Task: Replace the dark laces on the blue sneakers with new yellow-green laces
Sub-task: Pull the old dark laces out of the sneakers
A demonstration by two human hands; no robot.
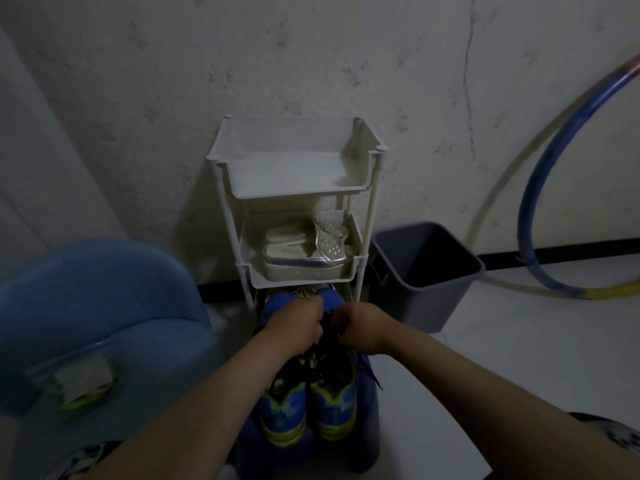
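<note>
Your left hand and right hand meet almost knuckle to knuckle. The fingers of both are curled in tight on the bunched dark laces at the top of the pair of blue mesh sneakers with yellow-green trim. The sneakers sit side by side just below your hands, toes pointing back toward you. What they rest on is too dark to tell.

The clear plastic packet of yellow-green laces lies well to your left on a rounded blue plastic seat, blurred. Straight ahead stands a white plastic three-tier rack with silver platform sandals on its middle shelf. Just beside it on the right is a grey square bin. A blue and yellow hoop leans on the wall.
</note>
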